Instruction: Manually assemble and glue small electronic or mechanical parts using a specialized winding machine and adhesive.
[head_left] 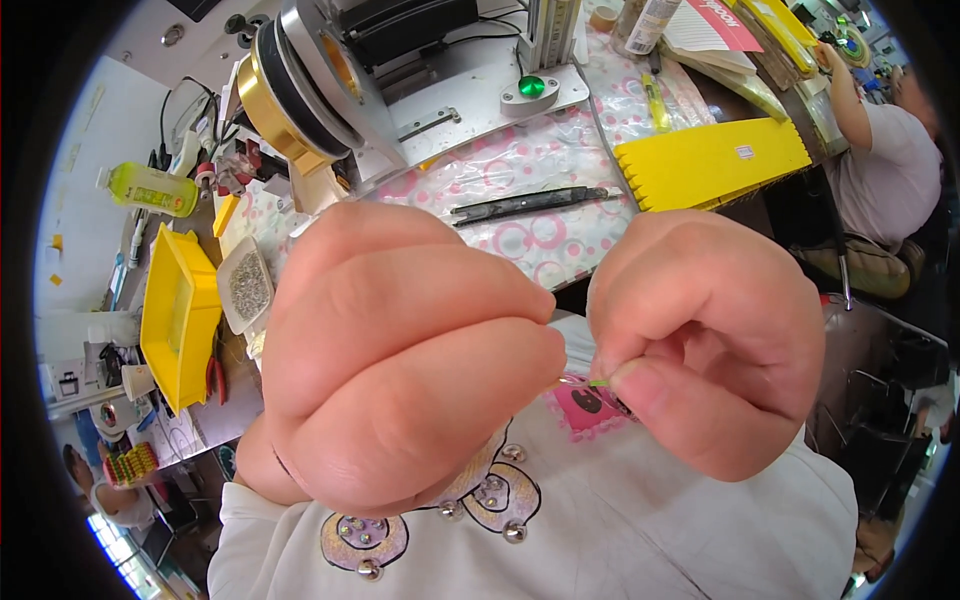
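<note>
Close up in front of my chest, both hands are raised with their fingertips almost meeting. My left hand is closed, its fingers pressed together in a pinch; the thumb and whatever lies between the tips are mostly hidden. My right hand is curled, thumb and forefinger pinching a tiny thin green piece. A shiny pale thread-like bit runs from this piece toward the left fingertips; its kind is too small to tell.
Behind the hands, a machine with a gold-rimmed wheel and green button stands on a patterned cover with a black knife-like tool. Yellow tray, dish of small parts left; yellow serrated sheet and a co-worker right.
</note>
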